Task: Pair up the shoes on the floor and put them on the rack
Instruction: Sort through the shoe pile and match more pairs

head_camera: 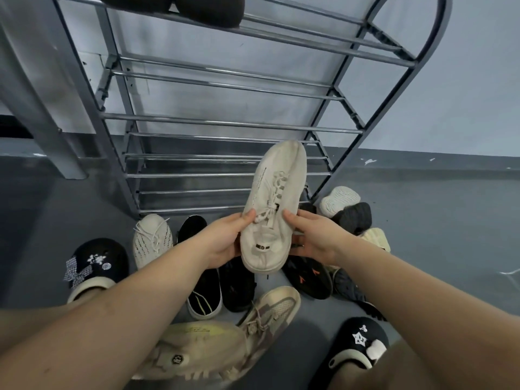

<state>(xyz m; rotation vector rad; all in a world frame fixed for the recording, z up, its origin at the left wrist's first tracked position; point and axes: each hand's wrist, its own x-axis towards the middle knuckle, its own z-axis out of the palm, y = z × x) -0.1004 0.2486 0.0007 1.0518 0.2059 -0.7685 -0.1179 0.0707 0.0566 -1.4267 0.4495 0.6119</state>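
Progress: early, by the look of it. Rack (225,125) mostly bare; only dark shoes (208,8) on the top shelf, partly cut off by the frame edge.

Left to right on the floor (422,220): black slipper with bow (97,263), seemingly on the person's own foot; white knit sneaker (152,239), a possible mate for the held one; black slip-on (201,285); beige sneaker (213,347) lying at bottom centre.

Centre: white sneaker (271,209) held up off the floor, in front of the lower shelves, toe pointing at the rack. Left hand (225,243) grips its left side, thumb on the laces. Right hand (312,235) grips the right side, fingers under the sole, thumb on top.

Right: jumbled pile just beside the rack foot – black shoe with orange marks (306,280), dark knit shoe (351,218), pale sole (339,199), cream shoe (375,237). Second black slipper (358,343) at bottom right.

Left to do: nearly everything. Floor shoes unpaired, none of the lower shelves filled.
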